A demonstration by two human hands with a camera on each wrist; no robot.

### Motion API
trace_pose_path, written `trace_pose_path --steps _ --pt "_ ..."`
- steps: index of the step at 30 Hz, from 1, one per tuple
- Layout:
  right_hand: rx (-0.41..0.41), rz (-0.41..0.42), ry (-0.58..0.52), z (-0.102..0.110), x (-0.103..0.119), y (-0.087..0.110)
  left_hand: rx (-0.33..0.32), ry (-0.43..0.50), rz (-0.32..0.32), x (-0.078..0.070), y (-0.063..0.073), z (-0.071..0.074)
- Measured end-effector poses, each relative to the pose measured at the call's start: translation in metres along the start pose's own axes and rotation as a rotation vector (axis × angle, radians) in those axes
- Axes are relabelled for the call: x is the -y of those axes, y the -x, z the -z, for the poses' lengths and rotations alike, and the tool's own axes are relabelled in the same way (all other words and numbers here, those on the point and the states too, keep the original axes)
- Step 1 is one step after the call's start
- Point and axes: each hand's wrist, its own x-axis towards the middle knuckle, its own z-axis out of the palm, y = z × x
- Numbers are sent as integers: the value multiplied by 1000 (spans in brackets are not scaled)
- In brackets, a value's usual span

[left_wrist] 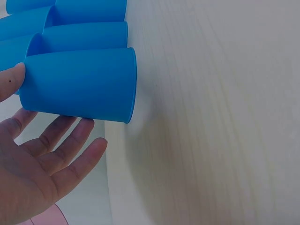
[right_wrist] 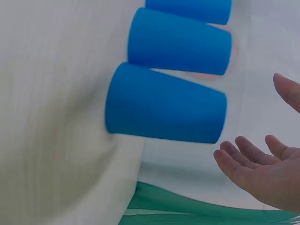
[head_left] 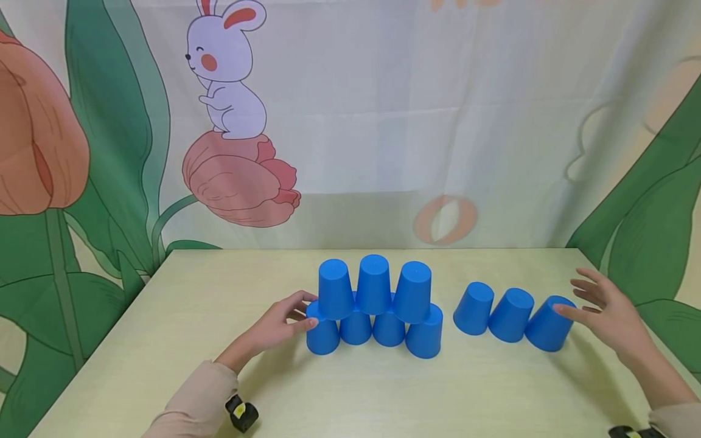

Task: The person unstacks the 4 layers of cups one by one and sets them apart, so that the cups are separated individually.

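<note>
Upside-down blue cups stand in two tiers mid-table, with three top cups (head_left: 374,285) resting across a lower row of several. My left hand (head_left: 282,324) is at the left end of that lower row, beside the end cup (head_left: 322,333). In the left wrist view, its thumb (left_wrist: 12,82) lies at the narrow end of this cup (left_wrist: 77,86) and the loosely spread fingers are along its side. To the right, three more inverted cups form a line. My right hand (head_left: 610,313) hovers by the rightmost cup (head_left: 549,324), fingers extended and apart from it in the right wrist view.
A pale wooden table (head_left: 361,395) carries all the cups. Behind its back edge hangs a curtain (head_left: 350,152) printed with a rabbit, tulips and leaves. A small black device (head_left: 241,413) sits at the left wrist.
</note>
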Motion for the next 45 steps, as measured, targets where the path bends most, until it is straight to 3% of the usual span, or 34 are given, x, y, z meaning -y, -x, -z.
trace_pose_path --steps 6,20,30,45 --pt "-3 55 29 -4 11 2 -1 1 4 2 0 0" --pt "26 191 -62 -26 44 7 -2 9 3 2 0 -1" --pt "61 240 -142 -41 65 10 -5 10 5 2 -1 -2" --pt "125 295 -144 -64 94 8 -4 16 3 0 0 0"
